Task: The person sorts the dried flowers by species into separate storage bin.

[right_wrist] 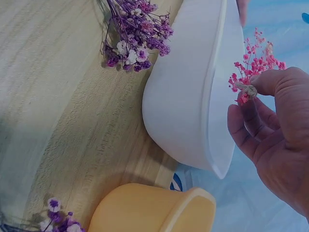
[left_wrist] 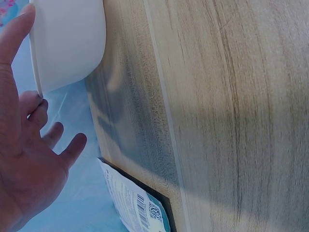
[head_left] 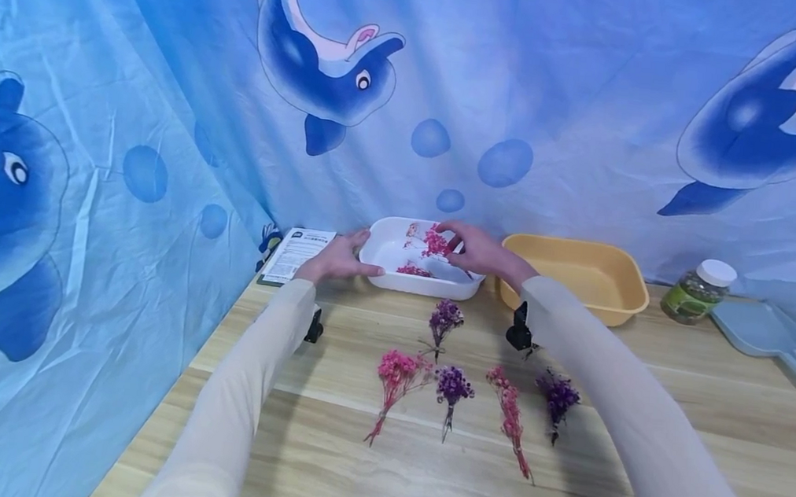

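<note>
Between thumb and fingers, my right hand (head_left: pixel 477 251) pinches a small bunch of pink dried flowers (right_wrist: pixel 256 65) near its twine tie (right_wrist: pixel 248 90), over the white basin (head_left: pixel 419 283). More pink sprigs (head_left: pixel 413 270) lie inside the basin. At the basin's left end, my left hand (head_left: pixel 340 259) touches the rim with a straight thumb and its fingertips; the other fingers spread off it. Nearer on the table lie purple bunches, one (head_left: pixel 445 320) close to the basin, others (head_left: pixel 453 387) (head_left: pixel 559 397) farther forward, and two pink bunches (head_left: pixel 397 375) (head_left: pixel 510 412).
A yellow basin (head_left: pixel 623 312) stands right of the white one, beneath my right forearm. Beyond it are a lidded jar (head_left: pixel 698 292) and a blue-grey dustpan (head_left: pixel 764 328). A printed packet (head_left: pixel 298 252) lies left of my left hand. A blue dolphin-print curtain (head_left: pixel 404 178) hangs behind.
</note>
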Tool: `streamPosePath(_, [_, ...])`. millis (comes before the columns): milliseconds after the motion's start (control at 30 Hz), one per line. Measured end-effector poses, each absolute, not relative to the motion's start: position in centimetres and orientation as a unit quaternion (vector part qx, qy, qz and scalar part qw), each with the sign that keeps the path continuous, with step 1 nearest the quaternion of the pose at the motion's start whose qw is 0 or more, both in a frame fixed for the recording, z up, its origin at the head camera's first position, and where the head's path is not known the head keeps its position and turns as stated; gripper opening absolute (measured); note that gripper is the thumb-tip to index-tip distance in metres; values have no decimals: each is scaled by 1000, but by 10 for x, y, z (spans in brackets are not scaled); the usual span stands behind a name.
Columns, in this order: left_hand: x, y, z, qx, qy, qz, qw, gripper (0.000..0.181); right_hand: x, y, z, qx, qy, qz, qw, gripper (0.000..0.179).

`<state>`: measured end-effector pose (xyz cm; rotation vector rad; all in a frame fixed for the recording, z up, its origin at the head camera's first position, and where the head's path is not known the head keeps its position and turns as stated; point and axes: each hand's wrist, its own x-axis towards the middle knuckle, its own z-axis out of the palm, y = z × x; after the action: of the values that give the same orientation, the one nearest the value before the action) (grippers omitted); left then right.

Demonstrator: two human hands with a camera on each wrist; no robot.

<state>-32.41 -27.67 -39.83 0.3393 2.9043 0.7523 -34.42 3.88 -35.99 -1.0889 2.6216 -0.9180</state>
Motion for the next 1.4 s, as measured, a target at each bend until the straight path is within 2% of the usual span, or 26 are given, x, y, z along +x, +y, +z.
streamPosePath(567, [-323, -268, -401, 119, 959, 248, 67, 109, -353, 28, -377, -382, 882, -261, 94, 57])
streamPosePath(767, [-322, -267, -403, 123, 960, 244, 65, 108, -353, 30, -383, -389, 890, -233, 47, 51])
streamPosePath(933, [-321, -267, -402, 119, 958, 254, 64, 110, -353, 37, -382, -365, 899, -242, 16, 47])
streamPosePath(1400, [-321, -273, -394, 118, 960, 247, 63, 111, -321, 82, -353, -275, 884, -378, 14, 44])
